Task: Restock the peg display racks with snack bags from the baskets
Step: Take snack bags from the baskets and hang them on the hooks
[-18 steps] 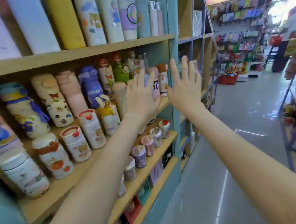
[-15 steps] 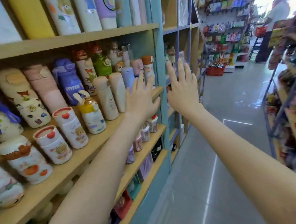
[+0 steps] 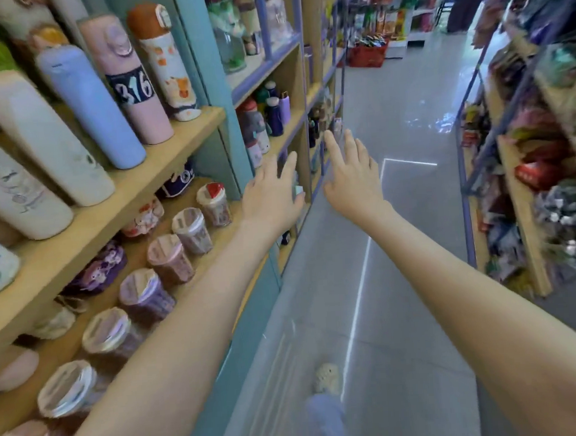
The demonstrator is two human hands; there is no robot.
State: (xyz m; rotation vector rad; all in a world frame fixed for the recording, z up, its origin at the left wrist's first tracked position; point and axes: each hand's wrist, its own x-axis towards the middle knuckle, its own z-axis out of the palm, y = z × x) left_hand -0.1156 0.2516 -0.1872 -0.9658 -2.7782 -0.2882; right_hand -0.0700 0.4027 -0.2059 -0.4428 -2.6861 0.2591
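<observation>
Both my arms stretch forward along a shop aisle. My left hand [image 3: 273, 193] is open, fingers spread, holding nothing, close to the edge of the teal shelf unit [image 3: 212, 97]. Just to its right, my right hand [image 3: 353, 176] is also open and empty, held over the floor. A red basket [image 3: 366, 56] full of snack bags stands on the floor at the far end of the aisle. Behind it, a display rack [image 3: 385, 16] carries colourful snack bags. On the right runs another rack [image 3: 528, 203] of packaged goods, blurred.
Wooden shelves [image 3: 136, 180] on the left carry flasks [image 3: 91, 105] and lidded cups [image 3: 193, 230]. The grey tiled floor [image 3: 407, 210] runs between the two shelf rows. My foot in a shoe [image 3: 327, 380] shows at the bottom.
The view has swung down and forward along the aisle. Both open hands have dropped lower in the frame, away from the flask shelf, and stay empty.
</observation>
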